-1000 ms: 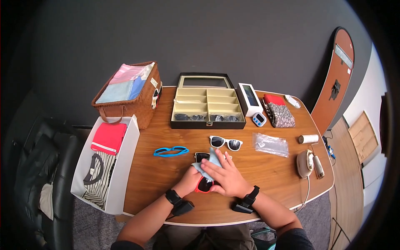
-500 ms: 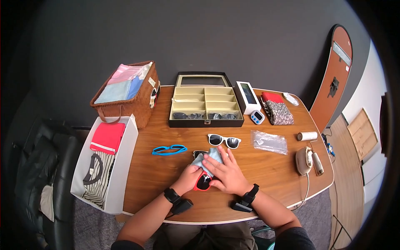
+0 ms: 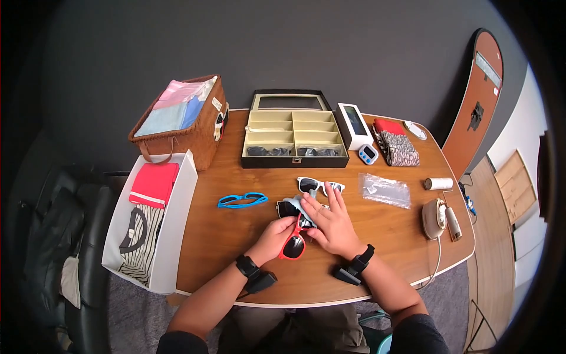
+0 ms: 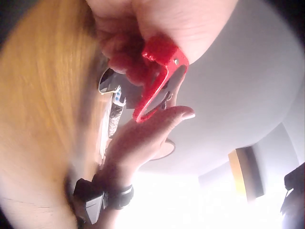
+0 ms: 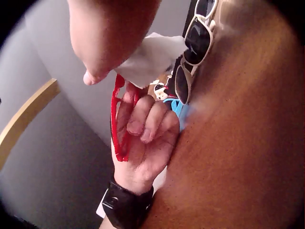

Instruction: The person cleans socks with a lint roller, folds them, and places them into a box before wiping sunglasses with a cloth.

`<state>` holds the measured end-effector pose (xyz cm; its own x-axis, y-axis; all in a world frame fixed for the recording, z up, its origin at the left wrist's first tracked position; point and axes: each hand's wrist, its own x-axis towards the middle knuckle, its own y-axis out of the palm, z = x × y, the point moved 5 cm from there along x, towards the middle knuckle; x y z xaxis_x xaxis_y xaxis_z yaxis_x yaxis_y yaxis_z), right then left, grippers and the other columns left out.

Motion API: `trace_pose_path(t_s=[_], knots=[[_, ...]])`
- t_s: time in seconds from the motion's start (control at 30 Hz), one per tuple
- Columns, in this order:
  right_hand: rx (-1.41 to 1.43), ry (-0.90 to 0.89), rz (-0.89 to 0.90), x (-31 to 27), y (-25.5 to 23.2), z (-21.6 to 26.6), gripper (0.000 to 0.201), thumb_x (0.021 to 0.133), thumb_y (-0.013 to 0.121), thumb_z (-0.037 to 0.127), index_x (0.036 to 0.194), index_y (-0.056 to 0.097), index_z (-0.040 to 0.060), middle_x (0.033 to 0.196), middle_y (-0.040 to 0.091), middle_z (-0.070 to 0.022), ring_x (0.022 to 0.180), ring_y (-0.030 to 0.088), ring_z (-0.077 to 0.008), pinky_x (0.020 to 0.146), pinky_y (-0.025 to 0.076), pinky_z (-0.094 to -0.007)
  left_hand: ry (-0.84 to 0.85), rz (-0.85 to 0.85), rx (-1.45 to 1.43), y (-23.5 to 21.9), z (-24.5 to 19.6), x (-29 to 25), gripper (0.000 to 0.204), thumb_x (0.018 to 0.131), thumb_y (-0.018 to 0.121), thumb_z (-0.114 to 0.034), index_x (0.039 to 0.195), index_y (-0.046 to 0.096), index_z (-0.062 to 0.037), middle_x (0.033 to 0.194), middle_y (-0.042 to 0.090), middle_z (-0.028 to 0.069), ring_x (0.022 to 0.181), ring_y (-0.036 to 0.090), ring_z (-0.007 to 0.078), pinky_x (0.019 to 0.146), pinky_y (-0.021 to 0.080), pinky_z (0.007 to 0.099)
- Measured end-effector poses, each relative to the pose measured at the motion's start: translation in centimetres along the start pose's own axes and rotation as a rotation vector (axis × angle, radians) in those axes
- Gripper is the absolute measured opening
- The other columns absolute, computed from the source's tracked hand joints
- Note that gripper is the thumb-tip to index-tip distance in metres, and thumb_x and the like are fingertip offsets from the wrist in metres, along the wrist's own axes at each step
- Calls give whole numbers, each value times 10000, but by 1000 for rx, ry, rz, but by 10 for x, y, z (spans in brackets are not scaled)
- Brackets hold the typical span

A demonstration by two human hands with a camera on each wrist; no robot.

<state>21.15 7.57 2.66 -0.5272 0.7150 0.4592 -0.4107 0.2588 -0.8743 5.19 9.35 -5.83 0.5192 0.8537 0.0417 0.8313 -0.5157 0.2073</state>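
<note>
Red-framed sunglasses (image 3: 293, 248) with dark lenses are gripped by my left hand (image 3: 270, 238), its fingers curled round one side. The frame stands tilted above the table in the left wrist view. My right hand (image 3: 333, 228) presses a pale blue cloth (image 3: 296, 204) against the other lens, fingers straight, thumb held apart from them. In the right wrist view the cloth (image 5: 157, 56) bunches out from under the palm and hides part of the frame. Just beyond the hands lie white sunglasses (image 3: 308, 184) and another dark-lensed pair (image 3: 285, 208), partly covered from view by the cloth.
Blue glasses (image 3: 243, 200) lie to the left. Behind stands an open display case (image 3: 295, 160) holding bagged sunglasses. A white bin (image 3: 177, 224) and brown basket (image 3: 194, 141) of folded cloths are left; plastic bags (image 3: 384, 190), a timer (image 3: 368, 154) and a corded steamer (image 3: 433, 219) are right.
The red sunglasses have turned, and more of the frame shows between the hands. My right hand and the cloth have shifted slightly right along the lens. The head view has tilted a little.
</note>
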Motion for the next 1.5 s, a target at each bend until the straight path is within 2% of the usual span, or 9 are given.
trace_pose_path(t_s=[0.6, 0.7, 0.8, 0.87, 1.0, 1.03, 1.2, 1.4, 1.5], knots=[[269, -154, 96, -14, 17, 38, 690, 982, 507, 552, 1532, 442, 142, 1590, 423, -41, 1525, 142, -473, 1216, 128, -614, 80, -197, -28, -15, 7, -1, 233, 1037, 545, -149, 1198, 646, -15, 1082, 685, 10, 967, 632, 89, 848, 519, 254], [324, -306, 171, -18, 20, 56, 695, 965, 520, 577, 1516, 470, 157, 1564, 460, -30, 1518, 175, -472, 1207, 145, -628, -20, -53, -798, -22, 35, 12, 264, 1018, 562, -177, 1245, 623, -56, 1140, 685, 39, 1013, 662, 145, 903, 553, 307], [195, -272, 142, -15, 18, 48, 692, 957, 539, 567, 1515, 471, 162, 1550, 478, -38, 1504, 204, -487, 1198, 163, -635, -48, -174, -546, -25, 32, 8, 257, 1022, 557, -219, 1207, 641, -62, 1136, 694, 48, 1022, 659, 143, 897, 546, 321], [122, -163, 105, -8, 19, 30, 704, 951, 544, 571, 1516, 465, 157, 1566, 456, -43, 1487, 212, -518, 1180, 187, -651, 93, -220, 78, -20, 3, 2, 260, 1024, 550, -271, 1157, 664, -79, 1107, 703, 35, 1029, 654, 130, 880, 530, 316], [195, -228, 150, -15, 20, 50, 698, 954, 518, 598, 1492, 500, 154, 1576, 443, -35, 1495, 204, -511, 1187, 175, -644, 65, -224, -255, -15, 9, 0, 245, 1031, 538, -273, 1138, 649, -83, 1102, 687, 12, 1008, 640, 91, 862, 523, 283], [222, -314, 198, -18, 23, 58, 695, 963, 489, 620, 1481, 518, 158, 1576, 444, -34, 1500, 187, -515, 1192, 156, -645, 3, 109, -827, -33, 57, 25, 243, 1040, 520, -239, 1179, 634, -77, 1102, 671, 3, 984, 635, 82, 859, 523, 272], [146, -184, 120, -5, 18, 34, 700, 959, 491, 616, 1508, 490, 182, 1553, 476, -46, 1497, 193, -517, 1192, 157, -647, 171, -204, 7, -32, 22, 4, 285, 1043, 528, -251, 1254, 612, -79, 1123, 672, 26, 985, 654, 119, 876, 550, 309], [194, -92, 91, -7, 18, 31, 704, 948, 555, 567, 1528, 454, 181, 1574, 445, -35, 1502, 201, -492, 1199, 168, -628, 99, -146, -266, -23, 21, 10, 335, 1074, 471, -305, 1311, 558, -85, 1237, 635, 47, 1115, 635, 147, 929, 538, 323], [202, -297, 162, -13, 20, 51, 692, 933, 557, 610, 1477, 523, 183, 1560, 468, -20, 1500, 217, -495, 1190, 168, -647, 124, -94, -402, -32, 41, 11, 360, 1078, 445, -306, 1337, 540, -75, 1332, 617, 86, 1147, 636, 196, 996, 533, 353]])
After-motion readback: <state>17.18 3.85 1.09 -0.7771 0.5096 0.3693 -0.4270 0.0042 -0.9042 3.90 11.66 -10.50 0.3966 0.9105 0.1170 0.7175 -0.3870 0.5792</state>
